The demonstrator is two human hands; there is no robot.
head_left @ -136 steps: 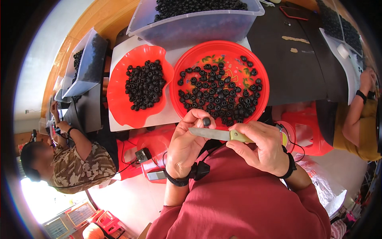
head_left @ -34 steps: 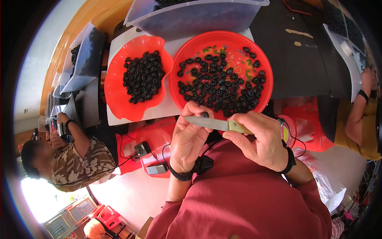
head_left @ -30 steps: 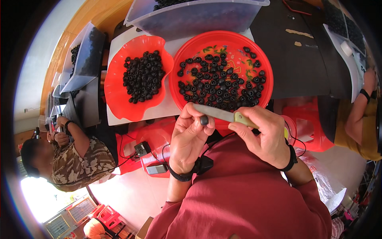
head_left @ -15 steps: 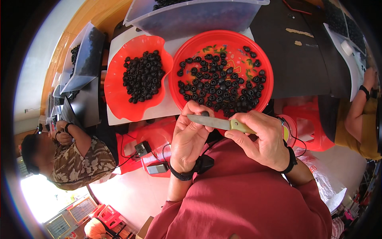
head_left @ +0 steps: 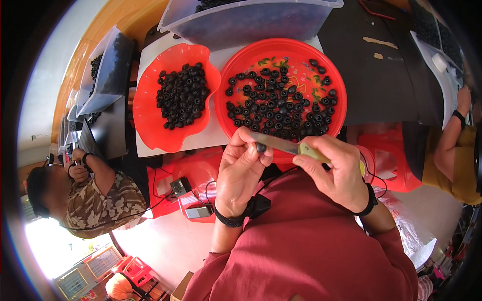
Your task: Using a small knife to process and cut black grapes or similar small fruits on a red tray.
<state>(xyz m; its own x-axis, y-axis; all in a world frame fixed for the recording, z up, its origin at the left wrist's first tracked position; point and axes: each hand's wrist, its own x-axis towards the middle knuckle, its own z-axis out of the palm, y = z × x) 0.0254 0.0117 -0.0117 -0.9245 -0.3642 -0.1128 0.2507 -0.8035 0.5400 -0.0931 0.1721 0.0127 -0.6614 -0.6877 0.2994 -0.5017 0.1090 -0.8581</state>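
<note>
My left hand (head_left: 238, 173) pinches one small round black piece (head_left: 260, 147) between thumb and fingers, just off the near rim of the round red tray. In my right hand (head_left: 342, 173) is a knife (head_left: 281, 144) with a pale green handle, its thumb pressed along the side. The blade points left and lies against the far side of the piece, close to my left fingertips. Many like black pieces, several with a ring-shaped hollow on top, are spread over the patterned floor of the red tray (head_left: 342, 100). More are heaped in a wavy-edged red bowl (head_left: 146, 98).
Behind the tray and bowl stands a large clear plastic bin (head_left: 246, 27) with black pieces. A dark table (head_left: 386, 85) extends to the right. One person in camouflage (head_left: 108, 200) sits at left beside another bin (head_left: 103, 75); another person's arm (head_left: 449, 130) shows at right.
The knife has shifted slightly right and tilted, its blade now at the far side of the black piece rather than across its near side. The piece shows more fully.
</note>
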